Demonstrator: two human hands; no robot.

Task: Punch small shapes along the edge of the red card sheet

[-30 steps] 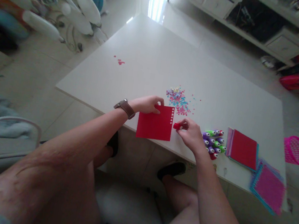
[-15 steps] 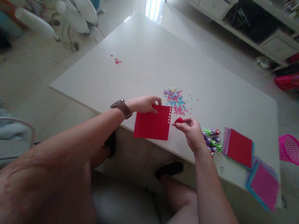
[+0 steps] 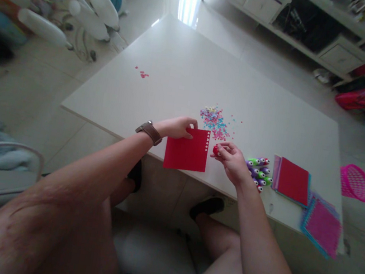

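A square red sheet of paper (image 3: 184, 155) lies at the table's near edge and sticks out over it. A column of small punched holes runs down the upper part of its right side. My left hand (image 3: 184, 128) grips the sheet's top edge, thumb on the face and fingers curled behind. Just right of the sheet, my right hand (image 3: 230, 158) has its fingers closed round a small red paper punch (image 3: 215, 150), apart from the paper. Beyond the sheet lies a scatter of tiny pink, blue and pale paper cut-outs (image 3: 215, 122).
Several green and purple punches (image 3: 259, 172) stand right of my right hand on the white table (image 3: 186, 64). Farther right are a stack of coloured paper (image 3: 294, 181) and punched sheets (image 3: 322, 226) over the edge. Red bits (image 3: 143, 75) lie far left; a pink basket (image 3: 356, 183) is beyond.
My right hand has turned the red punch slightly, so more of it shows beside the fingers. The left hand and the sheet have barely moved.
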